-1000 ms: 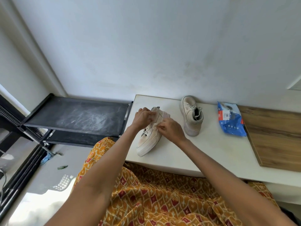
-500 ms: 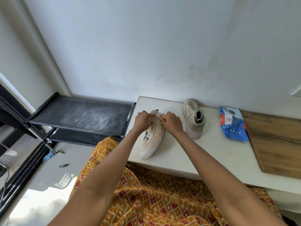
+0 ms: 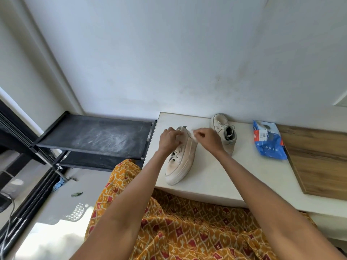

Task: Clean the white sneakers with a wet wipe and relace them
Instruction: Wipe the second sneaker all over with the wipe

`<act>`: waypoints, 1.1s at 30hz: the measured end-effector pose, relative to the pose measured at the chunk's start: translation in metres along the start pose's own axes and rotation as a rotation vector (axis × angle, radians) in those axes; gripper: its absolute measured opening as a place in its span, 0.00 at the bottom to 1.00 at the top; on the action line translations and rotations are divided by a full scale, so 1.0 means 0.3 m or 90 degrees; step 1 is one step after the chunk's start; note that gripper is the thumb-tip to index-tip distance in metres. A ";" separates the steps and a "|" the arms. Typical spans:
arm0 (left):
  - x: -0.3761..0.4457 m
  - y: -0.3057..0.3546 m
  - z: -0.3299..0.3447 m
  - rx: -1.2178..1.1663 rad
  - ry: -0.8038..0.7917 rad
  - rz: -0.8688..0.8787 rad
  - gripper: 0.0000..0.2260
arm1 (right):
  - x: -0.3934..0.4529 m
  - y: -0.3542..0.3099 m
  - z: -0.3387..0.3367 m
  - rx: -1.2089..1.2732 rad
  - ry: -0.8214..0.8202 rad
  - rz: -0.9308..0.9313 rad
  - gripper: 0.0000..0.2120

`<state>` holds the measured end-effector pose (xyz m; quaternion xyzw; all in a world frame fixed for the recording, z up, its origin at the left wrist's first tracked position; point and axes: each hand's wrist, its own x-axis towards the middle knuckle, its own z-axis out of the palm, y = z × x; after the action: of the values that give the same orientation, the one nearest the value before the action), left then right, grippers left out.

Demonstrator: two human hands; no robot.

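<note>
Both hands work at the near sneaker point(image 3: 180, 158) on the bench point(image 3: 216, 177): left hand point(image 3: 170, 140) grips its heel, right hand point(image 3: 206, 138), curled round a wet wipe point(image 3: 193, 135), has shifted from collar to heel side. Wiping continues; relacing not started.

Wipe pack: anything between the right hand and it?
Yes, partly. The second sneaker stands upright on the white table, between the right hand and the blue wipe pack. That hand already pinches a wipe beside the near sneaker.
</note>
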<state>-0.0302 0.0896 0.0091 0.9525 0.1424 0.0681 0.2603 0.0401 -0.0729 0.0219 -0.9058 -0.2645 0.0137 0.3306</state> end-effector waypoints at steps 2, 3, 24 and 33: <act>0.000 -0.013 -0.007 0.000 0.002 0.003 0.20 | 0.044 0.007 -0.007 -0.016 0.025 0.098 0.11; 0.000 -0.014 -0.008 0.002 -0.001 0.012 0.21 | 0.061 -0.001 -0.003 -0.029 0.001 0.119 0.12; 0.019 -0.023 -0.017 0.009 -0.016 -0.003 0.16 | -0.051 -0.074 0.012 -0.061 -0.238 -0.135 0.11; 0.045 0.001 -0.020 -0.004 -0.042 0.011 0.15 | 0.126 -0.041 0.013 -0.013 -0.048 0.102 0.12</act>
<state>-0.0186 0.0963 0.0152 0.9546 0.1255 0.0390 0.2674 0.0660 -0.0442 0.0320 -0.9261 -0.2037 0.0717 0.3092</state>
